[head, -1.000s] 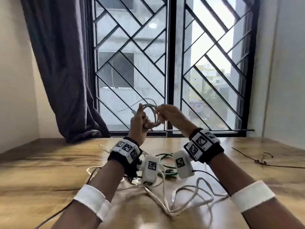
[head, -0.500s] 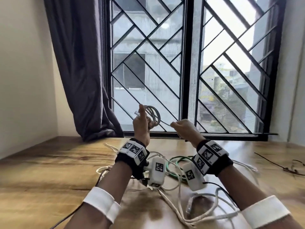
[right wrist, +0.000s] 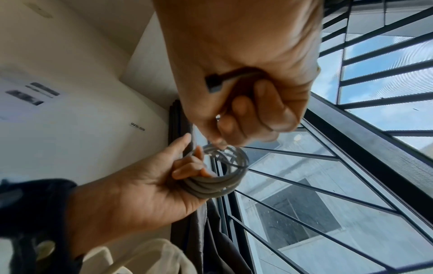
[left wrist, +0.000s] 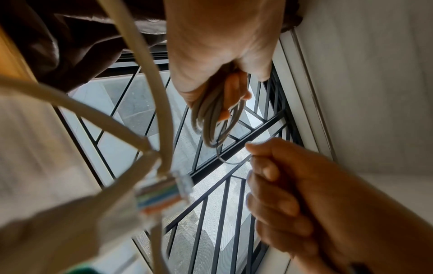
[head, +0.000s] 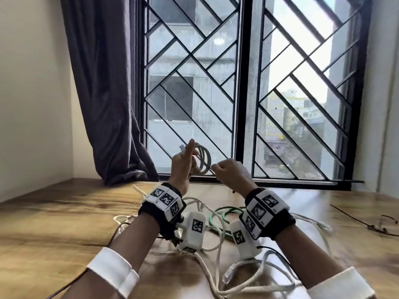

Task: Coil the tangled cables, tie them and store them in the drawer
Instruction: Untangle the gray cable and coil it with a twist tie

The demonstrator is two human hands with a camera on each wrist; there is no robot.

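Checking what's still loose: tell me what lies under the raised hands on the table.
White cables lie tangled on the wooden table, with a green cable looped behind them. The wrist cameras and forearms cover the middle of the tangle, so how they cross there cannot be seen.

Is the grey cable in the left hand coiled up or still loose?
Coiled. The grey cable sits in several stacked round loops, gripped by the left hand. The right hand pinches a thin dark tie; whether it is tied cannot be told.
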